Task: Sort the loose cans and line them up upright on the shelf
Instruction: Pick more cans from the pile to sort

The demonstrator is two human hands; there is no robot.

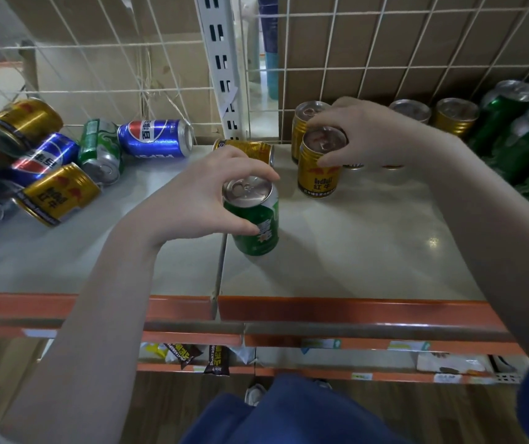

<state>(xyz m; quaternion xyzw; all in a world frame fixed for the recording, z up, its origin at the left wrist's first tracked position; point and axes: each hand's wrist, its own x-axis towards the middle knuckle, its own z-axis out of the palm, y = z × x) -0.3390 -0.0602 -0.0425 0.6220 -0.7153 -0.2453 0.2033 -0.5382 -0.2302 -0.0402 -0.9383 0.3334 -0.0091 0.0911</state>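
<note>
Left hand (205,193) pinches the green can (255,219) by its rim, upright, ready for sorting. Right hand (368,133) grips the gold can's (320,165) top, setting it before another gold one. Loose cans (51,161) lie left of both hands.

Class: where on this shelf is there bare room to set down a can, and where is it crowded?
Bare: the pale shelf between the upright gold can and the orange front rail. Crowded: the tumbled can pile at left and the green cans at right.
</note>
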